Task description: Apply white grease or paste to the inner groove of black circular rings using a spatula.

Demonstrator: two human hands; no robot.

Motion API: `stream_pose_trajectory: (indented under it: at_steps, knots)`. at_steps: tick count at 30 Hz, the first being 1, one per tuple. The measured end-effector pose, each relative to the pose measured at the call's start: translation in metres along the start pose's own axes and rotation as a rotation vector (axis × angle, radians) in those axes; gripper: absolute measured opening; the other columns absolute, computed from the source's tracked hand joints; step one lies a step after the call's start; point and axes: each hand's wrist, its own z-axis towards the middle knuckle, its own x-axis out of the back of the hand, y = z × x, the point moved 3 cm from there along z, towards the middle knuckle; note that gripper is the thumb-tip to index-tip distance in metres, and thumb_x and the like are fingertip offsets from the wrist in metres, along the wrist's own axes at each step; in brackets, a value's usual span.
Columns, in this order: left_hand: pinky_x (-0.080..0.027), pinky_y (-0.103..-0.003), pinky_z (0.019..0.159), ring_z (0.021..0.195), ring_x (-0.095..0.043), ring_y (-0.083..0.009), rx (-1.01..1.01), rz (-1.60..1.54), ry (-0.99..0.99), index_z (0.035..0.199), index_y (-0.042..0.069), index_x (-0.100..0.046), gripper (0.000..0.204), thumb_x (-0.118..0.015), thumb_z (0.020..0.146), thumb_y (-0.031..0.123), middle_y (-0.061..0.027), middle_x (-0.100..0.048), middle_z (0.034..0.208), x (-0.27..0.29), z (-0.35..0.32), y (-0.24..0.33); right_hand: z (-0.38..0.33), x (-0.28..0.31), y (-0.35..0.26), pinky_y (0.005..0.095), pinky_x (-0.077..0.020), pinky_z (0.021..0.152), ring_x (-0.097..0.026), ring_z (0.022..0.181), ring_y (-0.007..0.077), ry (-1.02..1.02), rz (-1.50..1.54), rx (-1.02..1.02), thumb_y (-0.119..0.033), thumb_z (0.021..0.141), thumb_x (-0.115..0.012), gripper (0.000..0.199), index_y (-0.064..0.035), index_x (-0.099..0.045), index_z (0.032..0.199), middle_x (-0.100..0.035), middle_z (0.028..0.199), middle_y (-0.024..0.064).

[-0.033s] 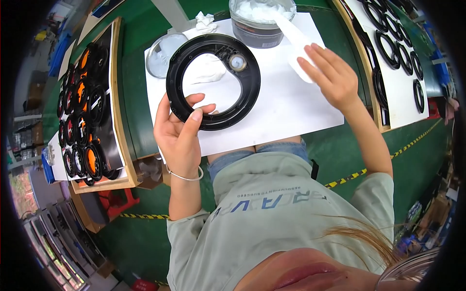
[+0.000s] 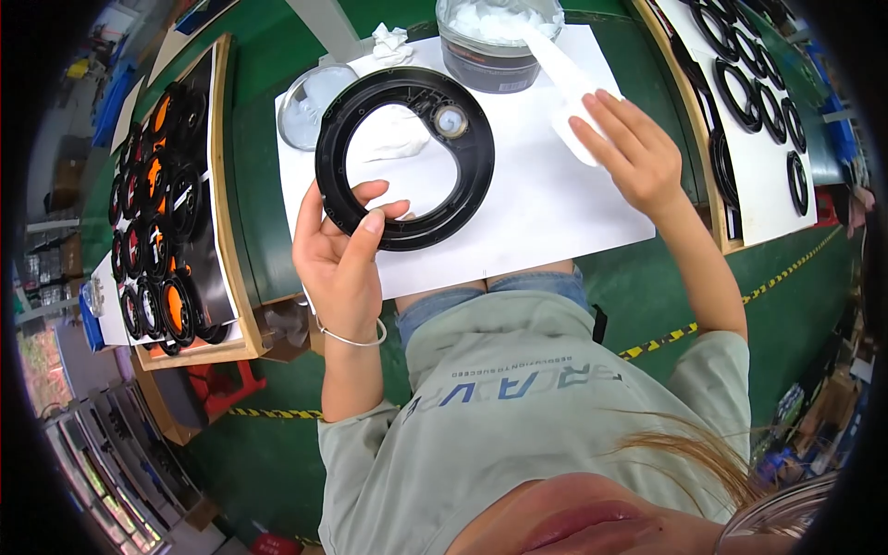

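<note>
Nothing has shifted since the earlier frame: both hands and the ring sit as they did. From the head view, the left hand [image 2: 344,254] grips the large black plastic ring [image 2: 404,157] at its seven-o'clock edge, thumb over the top face and fingers curled behind the rim, holding it just above the white paper sheet [image 2: 527,203] that covers the green table [image 2: 259,185]. A small round grey fitting sits in the ring's band at about one o'clock. The right hand [image 2: 634,157] lies at three o'clock from the ring, well apart from it, fingers closed loosely on the handle of a white plastic spatula [image 2: 560,69]. The spatula's blade reaches up into a dark round tub [image 2: 495,65] at twelve o'clock, which is filled with white paste. At eleven o'clock of the ring, just beside it, lies a clear shallow round lid [image 2: 310,106] with white smears inside. A wooden tray at nine o'clock [image 2: 222,231] holds rows of black and orange rings; another wooden tray at two o'clock [image 2: 712,185] holds thin black rings on white paper.
</note>
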Motion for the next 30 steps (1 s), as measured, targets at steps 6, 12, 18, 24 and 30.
stream_pose_trajectory:
  at_steps: [6, 12, 18, 24, 30]
  knots:
    - [-0.053, -0.035, 0.077, 0.084, -0.064, -0.0256, -0.028, 0.014, 0.001, 0.123, -0.007, -0.039, 0.047, -0.056, 0.080, -0.005, -0.0181, -0.059, 0.102, 0.006, 0.001, 0.002, -0.028, 0.018, 0.008, 0.0320, -0.0509, 0.080, -0.063, 0.093, 0.0291, 0.093, 0.165, -0.192, 0.000, 0.077, -0.055, 0.023, 0.0003, -0.064, 0.098, -0.064, 0.101, 0.0163]
    - [-0.053, -0.035, 0.078, 0.083, -0.064, -0.0255, 0.002, -0.022, -0.008, 0.123, -0.006, -0.039, 0.047, -0.057, 0.079, -0.005, -0.0176, -0.059, 0.102, -0.003, 0.000, -0.003, -0.031, -0.028, 0.032, 0.0347, -0.0431, 0.094, -0.055, 0.107, 0.0195, 0.608, 1.603, -1.465, -0.014, 0.092, -0.050, 0.030, 0.0001, -0.044, 0.118, -0.056, 0.114, 0.0117]
    - [-0.052, -0.034, 0.077, 0.083, -0.064, -0.0251, 0.005, -0.014, 0.012, 0.123, -0.006, -0.039, 0.047, -0.056, 0.080, -0.005, -0.0174, -0.059, 0.102, 0.000, -0.002, -0.002, -0.031, -0.076, 0.000, 0.0393, -0.0415, 0.099, -0.051, 0.113, 0.0268, 0.686, 1.847, -1.751, -0.012, 0.093, -0.046, 0.040, -0.0021, -0.034, 0.129, -0.049, 0.124, 0.0153]
    - [-0.052, -0.033, 0.075, 0.084, -0.064, -0.0246, 0.020, -0.006, 0.044, 0.124, -0.006, -0.038, 0.047, -0.056, 0.080, -0.004, -0.0175, -0.059, 0.102, 0.006, 0.002, -0.001, -0.061, -0.051, -0.005, 0.0398, -0.0414, 0.099, -0.049, 0.115, 0.0282, 0.697, 1.756, -1.828, -0.012, 0.093, -0.045, 0.039, -0.0007, -0.035, 0.129, -0.048, 0.124, 0.0159]
    - [-0.052, -0.031, 0.074, 0.085, -0.064, -0.0246, 0.035, -0.039, 0.021, 0.125, -0.006, -0.038, 0.048, -0.057, 0.081, -0.004, -0.0179, -0.059, 0.103, -0.001, 0.005, -0.004, -0.067, -0.016, -0.006, 0.0379, -0.0433, 0.095, -0.052, 0.111, 0.0266, 0.622, 1.666, -1.710, -0.012, 0.094, -0.044, 0.037, 0.0004, -0.036, 0.128, -0.051, 0.121, 0.0155]
